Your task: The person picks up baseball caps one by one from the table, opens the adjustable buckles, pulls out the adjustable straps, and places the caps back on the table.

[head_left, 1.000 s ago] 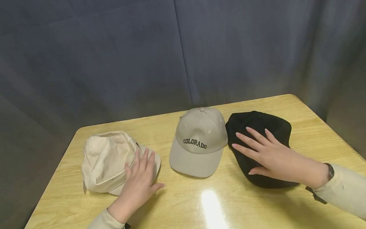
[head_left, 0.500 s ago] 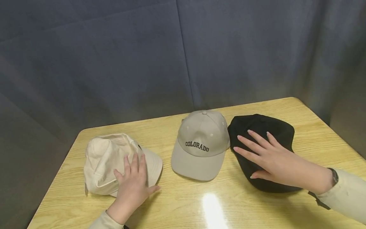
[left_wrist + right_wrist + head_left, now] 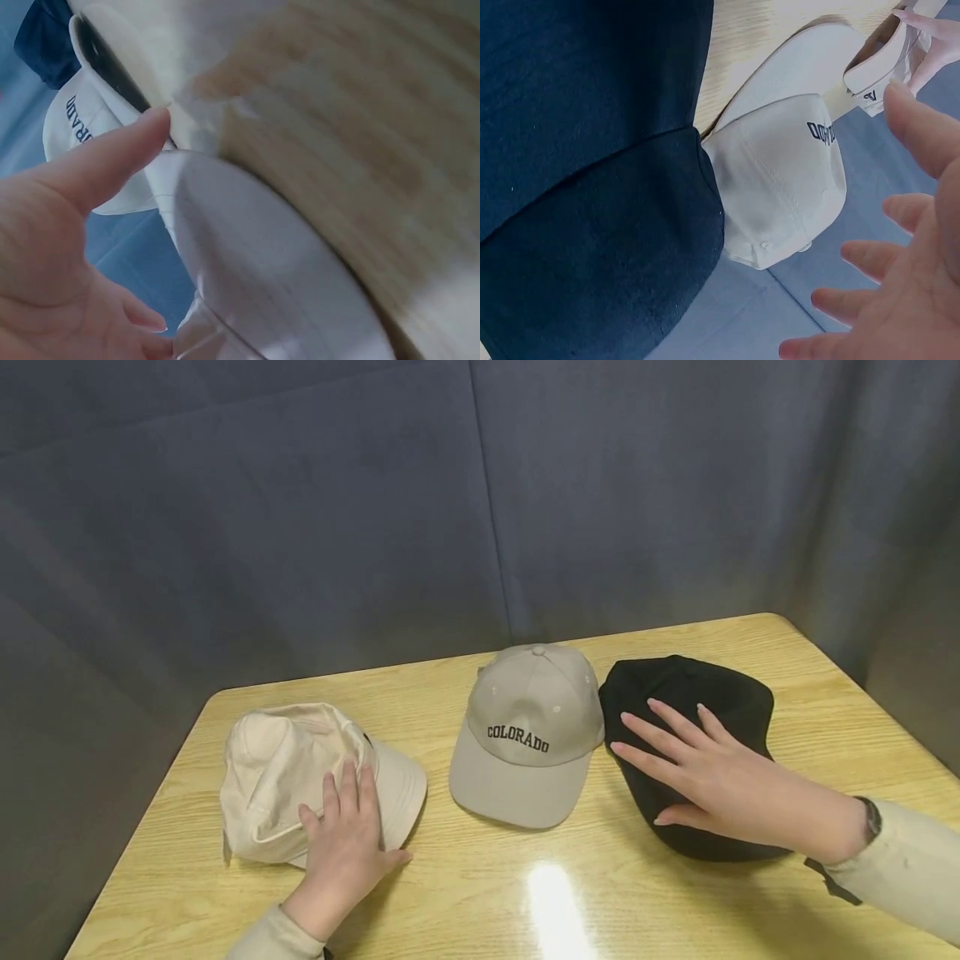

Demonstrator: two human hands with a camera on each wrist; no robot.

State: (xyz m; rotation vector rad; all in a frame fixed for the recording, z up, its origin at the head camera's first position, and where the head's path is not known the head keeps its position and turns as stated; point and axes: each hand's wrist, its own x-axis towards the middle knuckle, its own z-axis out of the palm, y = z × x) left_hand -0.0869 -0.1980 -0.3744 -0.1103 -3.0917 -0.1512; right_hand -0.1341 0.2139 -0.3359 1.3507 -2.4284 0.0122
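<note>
Three caps lie on the table. The left hand, fingers spread and nearly straight, is at the cream cap on the left, over the place where crown meets brim; the left wrist view shows its thumb near the brim. A grey cap with COLORADO lettering sits in the middle, brim toward the front. Over the black cap on the right the right hand is spread; in the right wrist view a gap shows between this hand and the black cap.
The wooden table has rounded back corners and a bright light reflection near its front. A dark blue-grey curtain hangs behind it and at both sides. The grey cap's right side meets the black cap.
Over the last second my left hand has shifted slightly left, from the cream cap's brim toward its crown. The right hand has kept its place over the black cap. The view has shifted a little.
</note>
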